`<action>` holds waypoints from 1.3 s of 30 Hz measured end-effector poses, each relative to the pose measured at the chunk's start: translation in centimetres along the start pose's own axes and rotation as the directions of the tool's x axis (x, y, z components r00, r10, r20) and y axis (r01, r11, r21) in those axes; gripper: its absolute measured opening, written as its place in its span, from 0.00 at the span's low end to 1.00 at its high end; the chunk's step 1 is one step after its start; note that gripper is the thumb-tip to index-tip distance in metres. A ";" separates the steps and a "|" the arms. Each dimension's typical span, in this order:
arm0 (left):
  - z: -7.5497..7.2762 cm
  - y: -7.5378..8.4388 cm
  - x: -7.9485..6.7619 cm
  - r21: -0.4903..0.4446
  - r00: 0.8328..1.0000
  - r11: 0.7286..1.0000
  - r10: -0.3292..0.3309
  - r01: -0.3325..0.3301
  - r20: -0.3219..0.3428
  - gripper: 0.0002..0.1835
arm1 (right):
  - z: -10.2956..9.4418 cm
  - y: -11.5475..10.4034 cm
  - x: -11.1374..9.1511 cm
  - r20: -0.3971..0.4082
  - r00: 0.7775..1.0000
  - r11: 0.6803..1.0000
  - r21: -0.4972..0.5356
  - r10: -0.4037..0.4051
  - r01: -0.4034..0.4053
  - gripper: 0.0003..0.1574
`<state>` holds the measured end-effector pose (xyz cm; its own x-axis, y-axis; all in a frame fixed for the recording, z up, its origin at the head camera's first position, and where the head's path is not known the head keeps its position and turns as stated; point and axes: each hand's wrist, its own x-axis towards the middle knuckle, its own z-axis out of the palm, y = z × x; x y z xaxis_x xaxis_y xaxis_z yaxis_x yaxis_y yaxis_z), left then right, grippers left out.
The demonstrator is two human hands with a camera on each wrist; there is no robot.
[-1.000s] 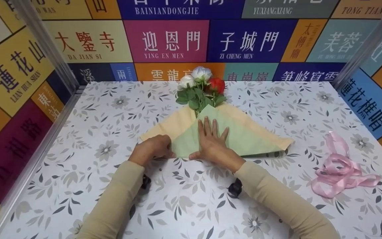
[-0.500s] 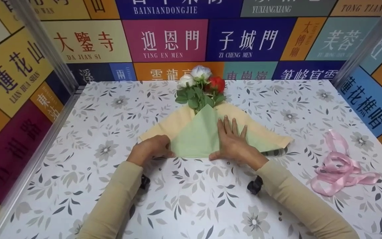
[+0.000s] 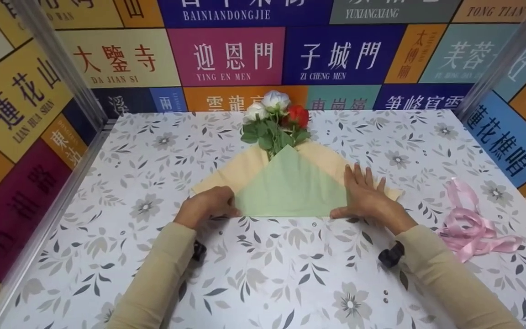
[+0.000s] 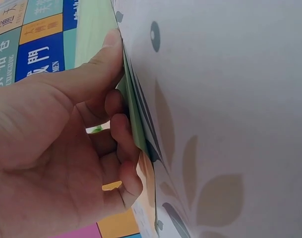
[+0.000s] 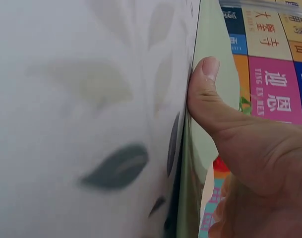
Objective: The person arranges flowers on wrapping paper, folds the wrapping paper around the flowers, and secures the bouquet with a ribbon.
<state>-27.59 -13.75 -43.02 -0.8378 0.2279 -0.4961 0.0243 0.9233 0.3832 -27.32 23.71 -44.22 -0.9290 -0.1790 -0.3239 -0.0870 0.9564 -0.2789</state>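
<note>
Light green wrapping paper (image 3: 290, 192), folded up to a point over a peach layer (image 3: 240, 171), lies on the table. Above its tip show artificial roses: two whitish, one red rose (image 3: 297, 116), with green leaves. At the fold's left end, my left hand (image 3: 210, 203) holds the wrapping paper, thumb along the folded edge (image 4: 127, 84) and fingers curled against it. My right hand (image 3: 370, 192) rests flat over the right part, fingers spread away from me. In the right wrist view its thumb (image 5: 205, 91) lies along the fold. The stems are hidden under the paper.
A loose pink ribbon (image 3: 473, 228) lies in coils on the right of the flower-patterned table (image 3: 263, 283). Panels with printed characters (image 3: 233, 57) stand behind and at both sides. A black wrist camera (image 3: 391, 255) hangs under the right wrist.
My right hand has slid rightward along the green fold, from its middle toward its right end. The left hand has stayed at the left end.
</note>
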 end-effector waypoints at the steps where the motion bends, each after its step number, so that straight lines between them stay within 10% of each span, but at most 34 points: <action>1: 0.0 0.0 0.0 0.003 1.000 1.000 0.003 -0.003 -0.003 0.15 | -0.1 0.5 -0.1 0.002 1.000 1.000 -0.003 0.005 -0.005 0.91; 26: 0.0 -0.9 -0.2 -0.029 0.994 0.996 0.076 -0.079 -0.076 0.16 | -1.6 6.5 -1.0 0.086 0.996 1.000 0.001 -0.014 0.014 0.86; 34: 0.4 -0.6 0.0 0.103 0.981 0.994 0.000 0.020 -0.192 0.41 | -1.7 6.5 -1.2 0.099 0.995 1.000 -0.007 -0.002 0.003 0.85; 39: -0.5 -1.3 0.1 0.139 0.990 0.990 0.027 -0.008 -0.139 0.50 | -2.0 6.5 -1.1 0.128 0.992 0.999 0.035 -0.003 -0.002 0.85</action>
<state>-27.96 -15.10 -43.20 -0.9044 0.2080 -0.3726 0.1066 0.9556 0.2746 -27.58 30.55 -43.83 -0.8749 -0.2096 -0.4366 -0.0724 0.9480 -0.3099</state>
